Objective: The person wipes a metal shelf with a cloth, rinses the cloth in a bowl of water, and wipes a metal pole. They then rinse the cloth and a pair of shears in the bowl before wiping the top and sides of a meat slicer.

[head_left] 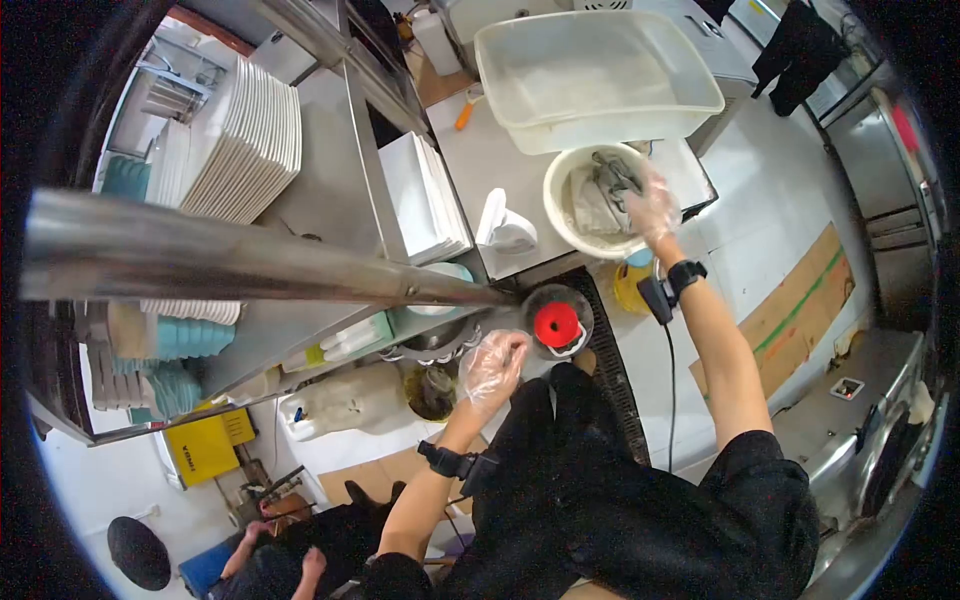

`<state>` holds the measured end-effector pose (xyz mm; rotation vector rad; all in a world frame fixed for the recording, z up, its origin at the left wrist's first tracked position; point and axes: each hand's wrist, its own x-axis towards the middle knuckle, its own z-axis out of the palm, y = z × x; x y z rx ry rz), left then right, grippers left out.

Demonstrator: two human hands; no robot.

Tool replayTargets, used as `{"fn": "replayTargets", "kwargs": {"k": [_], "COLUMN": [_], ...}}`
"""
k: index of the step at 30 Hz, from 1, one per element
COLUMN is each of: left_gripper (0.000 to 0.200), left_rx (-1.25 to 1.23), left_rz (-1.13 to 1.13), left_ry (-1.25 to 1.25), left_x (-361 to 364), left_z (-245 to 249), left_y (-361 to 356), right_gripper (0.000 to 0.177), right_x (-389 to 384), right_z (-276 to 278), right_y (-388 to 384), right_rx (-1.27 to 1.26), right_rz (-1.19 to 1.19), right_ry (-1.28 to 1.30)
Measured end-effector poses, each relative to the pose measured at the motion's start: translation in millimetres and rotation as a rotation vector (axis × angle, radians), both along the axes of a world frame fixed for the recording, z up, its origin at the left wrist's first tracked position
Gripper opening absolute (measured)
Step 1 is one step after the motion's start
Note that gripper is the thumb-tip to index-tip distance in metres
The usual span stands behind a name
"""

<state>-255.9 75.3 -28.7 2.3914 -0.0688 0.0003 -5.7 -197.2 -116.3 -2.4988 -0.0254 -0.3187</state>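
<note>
My right hand (652,208), in a clear plastic glove, reaches into a round white basin (556,215) and grips a grey cloth (614,178). A paler cloth (592,203) lies beside it in the basin. My left hand (494,370), also gloved, hovers above the floor near my knees, its fingers curled in with nothing visible in them. Close to it is a red funnel-like piece (556,324) in a round metal pot. Both wrists wear black straps with devices, and a cable hangs from the right one.
A large translucent tub (600,125) stands behind the basin. To the left, a steel shelf with a thick rail (230,255) holds stacked white trays (250,140). A yellow container (630,288) sits under the basin. Another person (290,560) works at lower left.
</note>
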Motion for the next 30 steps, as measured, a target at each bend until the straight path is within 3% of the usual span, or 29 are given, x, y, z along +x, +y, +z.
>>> {"fn": "replayTargets", "kwargs": {"k": [2, 4, 5, 6, 8, 9, 12, 14, 16, 20, 22, 23, 25, 26, 29, 30], "left_gripper": [0.01, 0.01, 0.01, 0.009, 0.009, 0.009, 0.01, 0.01, 0.01, 0.01, 0.013, 0.018, 0.022, 0.024, 0.03, 0.033], "left_rx": [0.048, 0.014, -0.019, 0.018, 0.025, 0.024, 0.041, 0.079, 0.111, 0.099, -0.017, -0.126, -0.176, -0.3, -0.434, -0.584], "left_rz": [0.001, 0.025, 0.044, 0.033, 0.059, 0.075, 0.11, 0.124, 0.133, 0.111, 0.117, 0.128, 0.05, 0.019, 0.054, 0.102], "left_ry": [0.035, 0.047, 0.055, 0.049, 0.049, 0.047, 0.117, 0.154, 0.13, 0.116, 0.141, 0.192, 0.233, 0.208, 0.391, 0.43], "left_x": [0.8, -1.2, -1.6, -0.7, -1.0, -1.5, -4.4, -5.5, -6.6, -2.0, 6.9, 9.7, 32.3, 43.5, 85.2, 96.8], "left_z": [-2.0, -7.8, -10.0, -7.3, -7.8, -7.7, -12.0, -15.8, -17.3, -16.4, -17.7, -24.5, -24.1, -32.9, -45.9, -48.1], "left_y": [-4.9, -9.1, -10.1, -11.4, -13.5, -14.8, -12.6, -12.4, -12.6, -8.9, -8.5, -7.1, -6.6, -7.4, -23.8, -34.4], "right_gripper": [0.045, 0.042, 0.048, 0.048, 0.057, 0.064, 0.063, 0.056, 0.034, 0.031, 0.031, 0.027, 0.029, 0.034, 0.037, 0.037], "right_x": [-5.0, 1.8, -6.5, -2.2, 5.9, 15.0, 26.9, 29.1, 35.2, 34.0, 36.9, 21.3, 37.7, 36.4, 31.6, 31.0], "right_z": [-15.8, -67.0, -37.1, -46.1, -64.2, -71.7, -87.0, -88.6, -67.2, -40.0, -42.7, -10.5, -65.2, -42.9, -35.8, -36.9], "right_y": [6.3, 20.9, 24.6, 27.2, 34.2, 35.9, 33.7, 37.4, 49.6, 48.8, 37.4, 36.2, 14.1, 13.8, 0.7, -2.7], "right_rx": [-0.062, -0.382, -0.48, -0.475, -0.696, -0.692, -0.799, -0.811, -0.95, -0.831, -0.504, -0.32, -0.066, -0.065, -0.122, -0.137], "right_rz": [0.298, 0.356, 0.538, 0.549, 0.614, 0.608, 0.618, 0.61, 0.692, 0.674, 0.381, 0.33, 0.31, 0.236, 0.21, 0.199], "right_ry": [-0.005, 0.326, 0.293, 0.293, 0.014, 0.126, 0.281, 0.128, 0.487, 0.511, 0.482, 0.336, 0.113, 0.309, 0.242, 0.23]}}
